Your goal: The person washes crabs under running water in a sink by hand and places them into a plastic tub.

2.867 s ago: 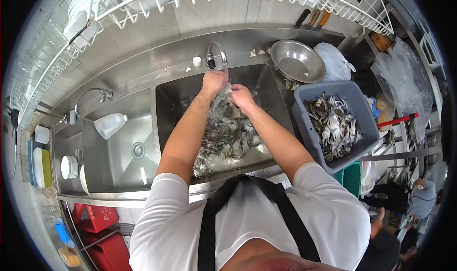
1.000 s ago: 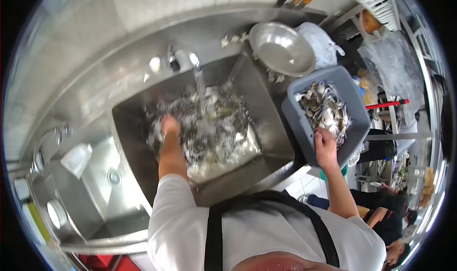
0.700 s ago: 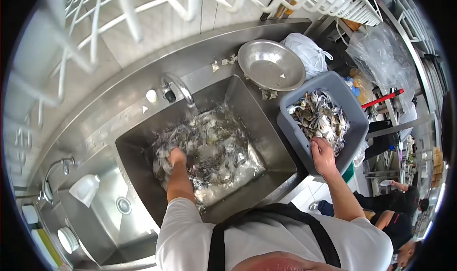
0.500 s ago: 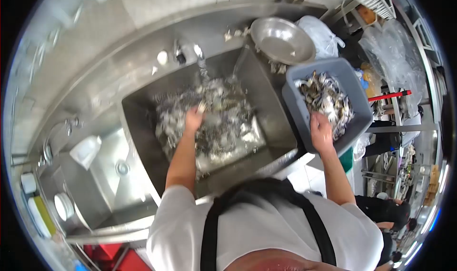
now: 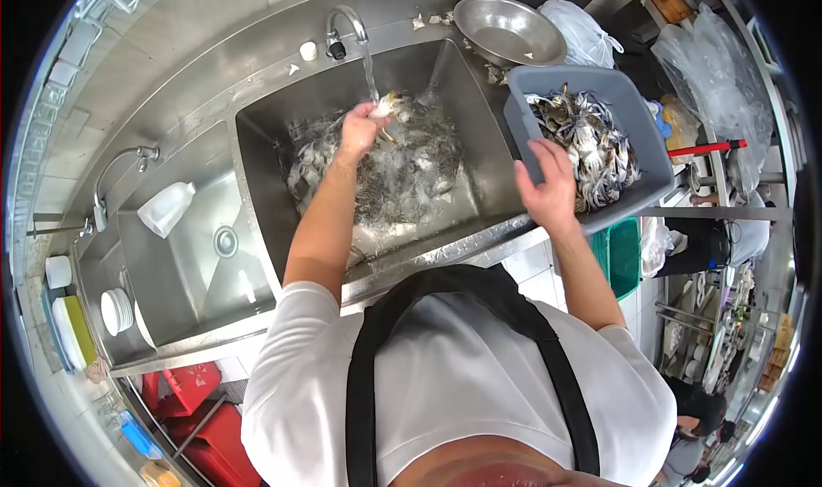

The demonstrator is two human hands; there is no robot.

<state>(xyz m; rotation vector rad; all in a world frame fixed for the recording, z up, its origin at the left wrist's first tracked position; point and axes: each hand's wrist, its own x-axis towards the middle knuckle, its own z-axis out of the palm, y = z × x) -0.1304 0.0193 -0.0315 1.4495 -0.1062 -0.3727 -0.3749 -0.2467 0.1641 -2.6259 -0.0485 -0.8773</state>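
My left hand (image 5: 361, 133) is closed on a crab (image 5: 390, 105), pale with some orange-brown, in the stream below the tap (image 5: 351, 23). Beneath it, more crabs (image 5: 402, 183) lie in rippling water inside the deep steel sink (image 5: 486, 149). My right hand (image 5: 550, 185) is open, fingers apart and holding nothing, at the near-left side of the grey bin (image 5: 655, 166). A heap of crabs (image 5: 597, 140), with whitish bellies and dark shells, fills part of that bin.
A steel bowl (image 5: 505, 26) and a tied white plastic bag (image 5: 575, 32) sit behind the bin. To the left, a second sink (image 5: 210, 273) holds a white jug (image 5: 166, 209). A green tub (image 5: 625, 256) stands below the bin. Other people are at the far right.
My left hand has risen from the water toward the tap with the crab. My right hand has moved left, off the crabs in the bin, and its fingers have spread.
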